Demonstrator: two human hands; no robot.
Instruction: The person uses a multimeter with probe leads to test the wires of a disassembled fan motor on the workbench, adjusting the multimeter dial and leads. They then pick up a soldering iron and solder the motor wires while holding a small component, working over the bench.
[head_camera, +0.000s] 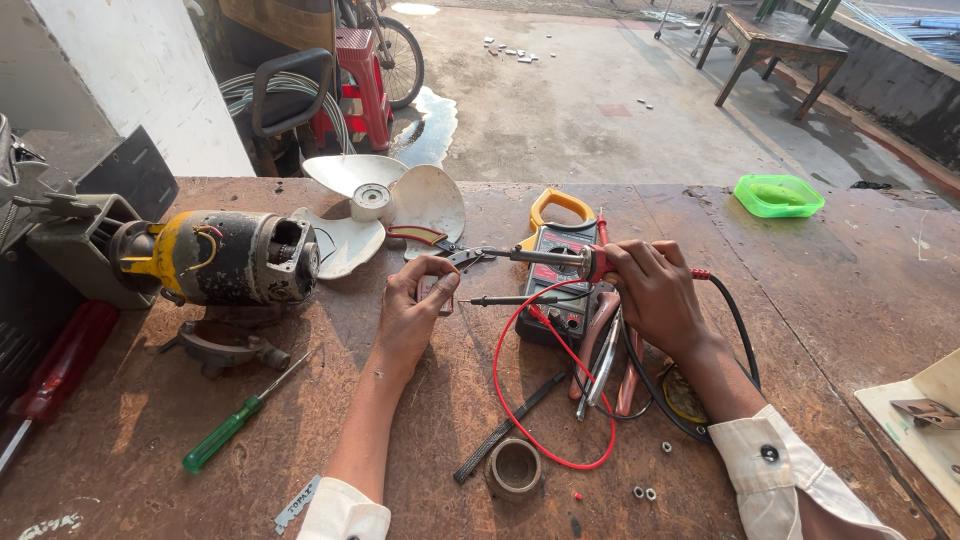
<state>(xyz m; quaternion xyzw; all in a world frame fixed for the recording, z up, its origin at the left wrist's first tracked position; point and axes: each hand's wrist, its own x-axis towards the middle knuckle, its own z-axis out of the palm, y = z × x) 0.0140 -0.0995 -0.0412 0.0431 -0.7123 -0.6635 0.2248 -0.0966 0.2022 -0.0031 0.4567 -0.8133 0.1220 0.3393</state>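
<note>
Worn brown wooden table (800, 290): far edge along the concrete floor (600, 110), right portion largely bare up to the green plastic tray (779, 195) near the far edge. Left portion crowded by the yellow-and-black electric motor (225, 257) and the white three-blade plastic fan (375, 205) just behind it. Green-handled screwdriver (235, 420) and red-handled screwdriver (50, 375) near the left front. Open room between the two forearms, bounded by the red test lead wire (520, 420), looped on the table beside a roll of brown tape (514, 467).

Left hand (415, 310): closed, pinching a small dark component (437, 287) between thumb and fingers. Right hand (655, 290): closed around the red-and-black test probe (545, 257), held level, tip pointing left and ending just above the left hand, near the component. Contact between tip and component cannot be told. Second, black probe (510, 300) lying just right of the left hand. Yellow-clamped grey multimeter (560, 265) flat on the table, between and behind both hands, partly under the right hand.
</note>
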